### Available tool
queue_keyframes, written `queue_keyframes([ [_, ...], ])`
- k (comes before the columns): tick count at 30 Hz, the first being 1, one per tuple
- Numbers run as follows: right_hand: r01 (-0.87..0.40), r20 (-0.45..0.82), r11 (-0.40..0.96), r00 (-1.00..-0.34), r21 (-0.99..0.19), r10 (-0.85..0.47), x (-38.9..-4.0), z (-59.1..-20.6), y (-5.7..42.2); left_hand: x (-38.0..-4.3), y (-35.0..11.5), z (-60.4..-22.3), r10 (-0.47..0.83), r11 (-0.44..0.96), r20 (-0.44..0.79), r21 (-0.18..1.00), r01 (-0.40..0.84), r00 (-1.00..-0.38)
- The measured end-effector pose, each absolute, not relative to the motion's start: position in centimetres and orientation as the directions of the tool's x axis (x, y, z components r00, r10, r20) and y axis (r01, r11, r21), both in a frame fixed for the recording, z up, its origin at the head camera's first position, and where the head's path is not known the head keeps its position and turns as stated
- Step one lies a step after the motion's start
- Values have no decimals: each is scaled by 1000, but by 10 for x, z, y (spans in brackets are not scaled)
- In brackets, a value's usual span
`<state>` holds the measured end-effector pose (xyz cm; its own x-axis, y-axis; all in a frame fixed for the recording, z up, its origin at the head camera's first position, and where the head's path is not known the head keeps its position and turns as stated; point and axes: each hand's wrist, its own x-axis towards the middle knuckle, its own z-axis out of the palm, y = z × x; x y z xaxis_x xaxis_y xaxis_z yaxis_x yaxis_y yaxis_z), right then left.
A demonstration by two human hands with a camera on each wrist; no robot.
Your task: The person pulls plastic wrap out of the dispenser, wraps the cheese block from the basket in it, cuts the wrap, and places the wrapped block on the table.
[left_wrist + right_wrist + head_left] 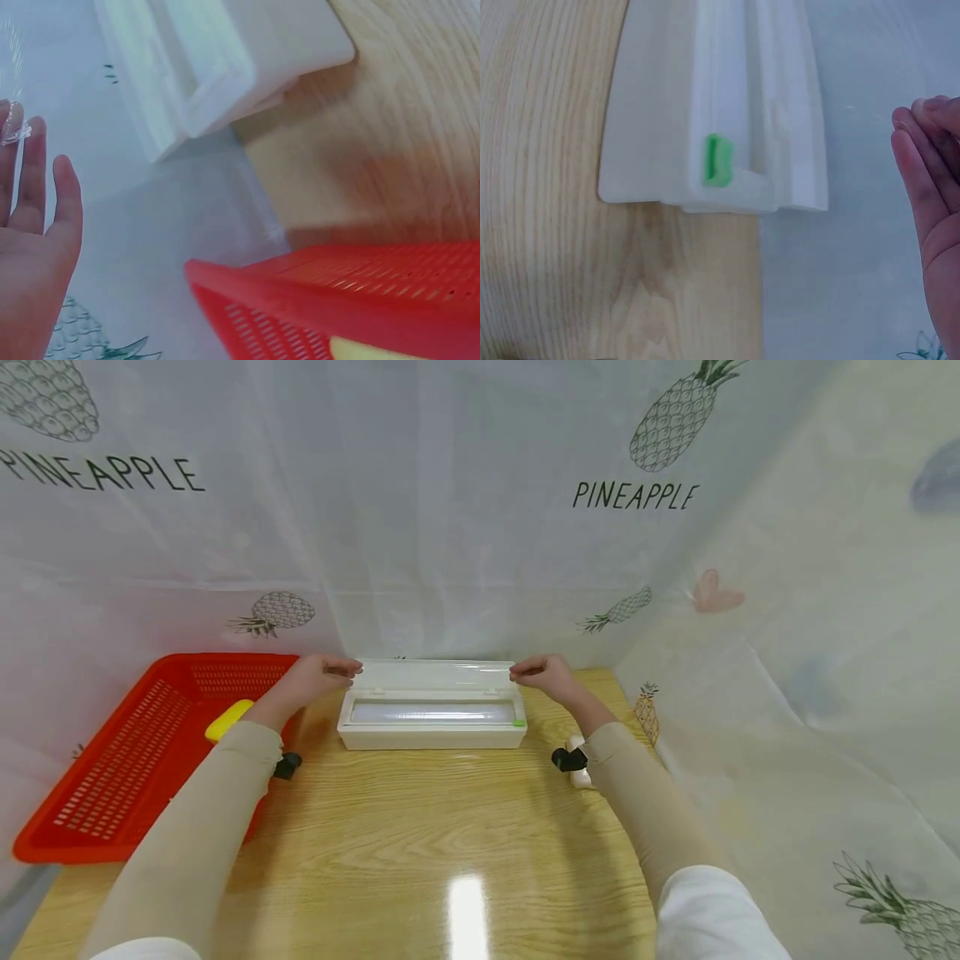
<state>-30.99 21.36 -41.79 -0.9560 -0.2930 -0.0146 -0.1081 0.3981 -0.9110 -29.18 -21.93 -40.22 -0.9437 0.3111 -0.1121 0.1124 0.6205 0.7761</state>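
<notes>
A long white cling film dispenser stands at the back of the table with its lid raised and a roll showing inside. My left hand is just off the lid's left end, pinching a bunched edge of clear cling film. At the opposite end, my right hand brings thumb and fingertips together on the film's other side, where faint clear creases show in the right wrist view. A green slide cutter sits at the dispenser's right end.
A red perforated basket at the left holds a yellow item. Under the right forearm lies a white object, partly hidden. A curtain printed with pineapples hangs close behind the wooden table.
</notes>
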Motion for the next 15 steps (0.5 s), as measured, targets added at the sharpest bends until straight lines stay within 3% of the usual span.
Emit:
queue_keyframes([
  [15, -179, 55, 422, -955, -889, -290, -303, -360, 214, -286, -218, -360, 217, 594, -78, 802, 68, -973],
])
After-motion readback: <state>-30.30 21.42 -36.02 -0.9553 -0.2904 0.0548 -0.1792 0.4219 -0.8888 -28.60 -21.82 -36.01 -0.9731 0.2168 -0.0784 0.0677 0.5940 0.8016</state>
